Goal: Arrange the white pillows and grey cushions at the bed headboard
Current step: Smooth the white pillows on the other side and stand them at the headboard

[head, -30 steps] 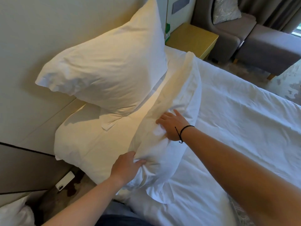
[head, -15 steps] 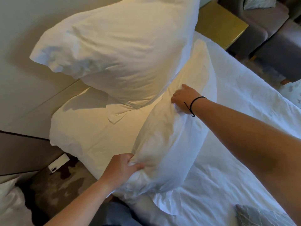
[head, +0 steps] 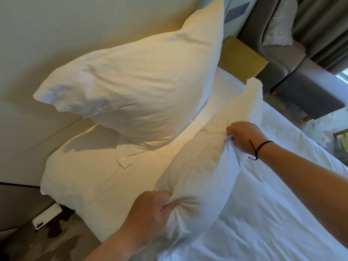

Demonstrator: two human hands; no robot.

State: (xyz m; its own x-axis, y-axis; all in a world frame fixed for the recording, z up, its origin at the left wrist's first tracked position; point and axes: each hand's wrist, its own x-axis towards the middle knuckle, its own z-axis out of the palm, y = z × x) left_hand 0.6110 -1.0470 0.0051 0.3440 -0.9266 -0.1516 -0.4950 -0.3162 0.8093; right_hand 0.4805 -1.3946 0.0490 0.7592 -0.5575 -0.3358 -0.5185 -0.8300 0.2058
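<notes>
The left hand (head: 150,213) has its fingers curled tight into the near end of a white pillow (head: 203,166). The right hand (head: 243,136) pinches the cloth further up. This pillow stands on the bed (head: 273,204), in front of another pillow (head: 131,91) leaning on the headboard (head: 56,34).

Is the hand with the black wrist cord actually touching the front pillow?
Touching. The head view shows the right hand with its fingers curled into the front pillow, and the fabric bunches into creases right at its fingertips.
</notes>
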